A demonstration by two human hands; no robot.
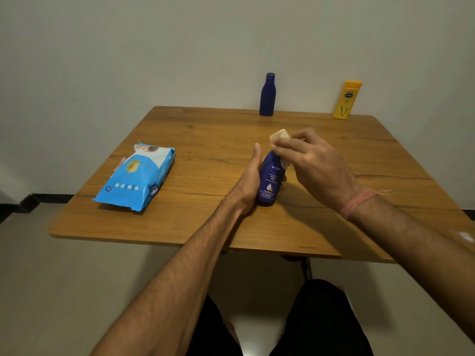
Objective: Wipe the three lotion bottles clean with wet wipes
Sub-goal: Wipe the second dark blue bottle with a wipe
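A dark blue lotion bottle (270, 182) with a white-lettered label stands on the wooden table (205, 140) near the middle. My left hand (249, 181) grips its left side, fingers wrapped behind it. My right hand (312, 163) pinches a white wet wipe (279, 136) against the bottle's top, which is hidden under the wipe and fingers. A second, plain dark blue bottle (267, 95) stands upright at the table's far edge. At the far right corner stands a yellow lotion bottle (346, 100).
A blue pack of wet wipes (136, 176) lies flat on the left part of the table. A plain wall rises right behind the far edge. My legs in dark trousers (321, 319) show below the near edge.
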